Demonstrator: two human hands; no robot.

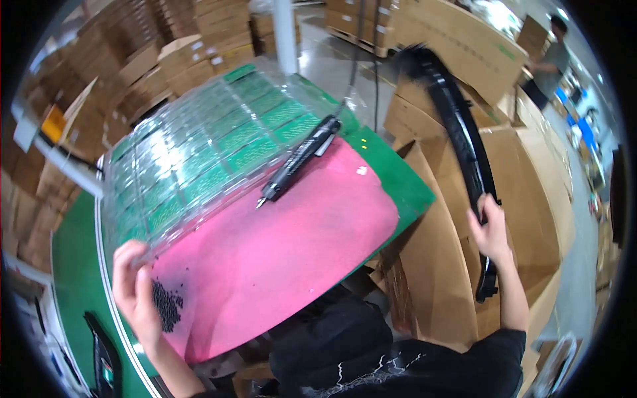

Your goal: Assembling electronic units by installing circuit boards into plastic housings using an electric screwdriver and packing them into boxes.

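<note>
In my right hand [490, 229] is a long, curved, glossy black plastic strip [462, 132], gripped near its lower end. It stands up at a slant over an open cardboard box [531, 199], its far end slightly blurred. My left hand [136, 285] is raised at the left edge of a pink mat [292, 259], fingers apart, with nothing visible in it. Beside that hand lies a pile of tiny black screws [167, 306]. A black electric screwdriver [298, 162] rests across the mat's far edge and the rim of a clear plastic tray [192, 146].
Green rectangular pieces show through the tray's compartments. Under the mat is a green table [411, 189]. Another black plastic part [103, 358] lies at lower left. A white post [285, 40] and stacked cartons [186, 60] stand behind. Another person [549, 66] is far right.
</note>
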